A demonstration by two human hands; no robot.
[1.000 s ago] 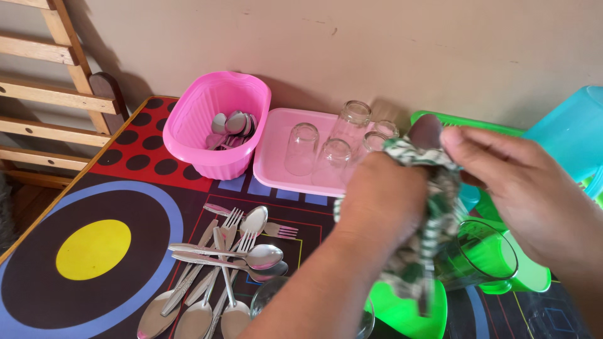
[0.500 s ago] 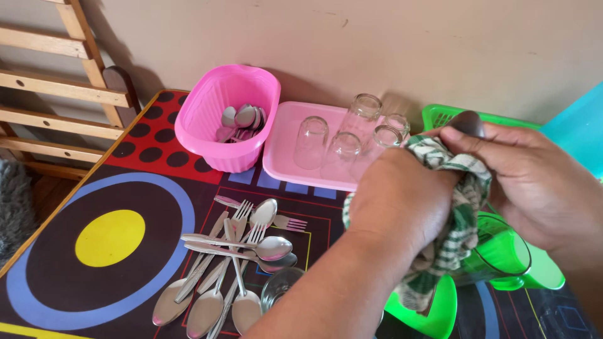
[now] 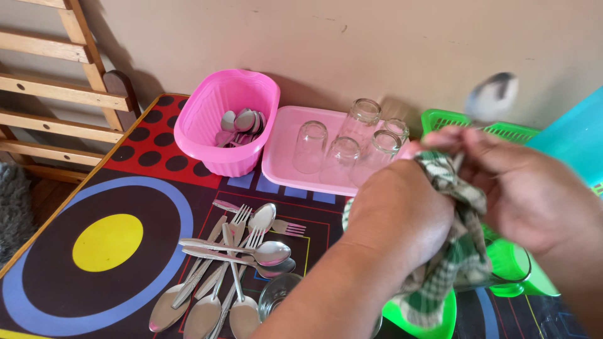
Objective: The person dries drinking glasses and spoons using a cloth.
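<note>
Left hand [image 3: 396,216]: clenched around a green checked cloth [image 3: 449,263], above the desk [image 3: 81,188].
Right hand [image 3: 521,188]: pinching a spoon [image 3: 492,99] by its handle; the bowl sticks up, blurred, seemingly just clear of the cloth.
Nearby: pink basket [image 3: 207,135] of spoons, pink tray [image 3: 282,160] with upturned glasses [image 3: 352,141], loose cutlery [image 3: 232,263].

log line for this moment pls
left hand: grips checked cloth | right hand: holds spoon, bowl up | nearby: pink basket, cutlery pile
</note>
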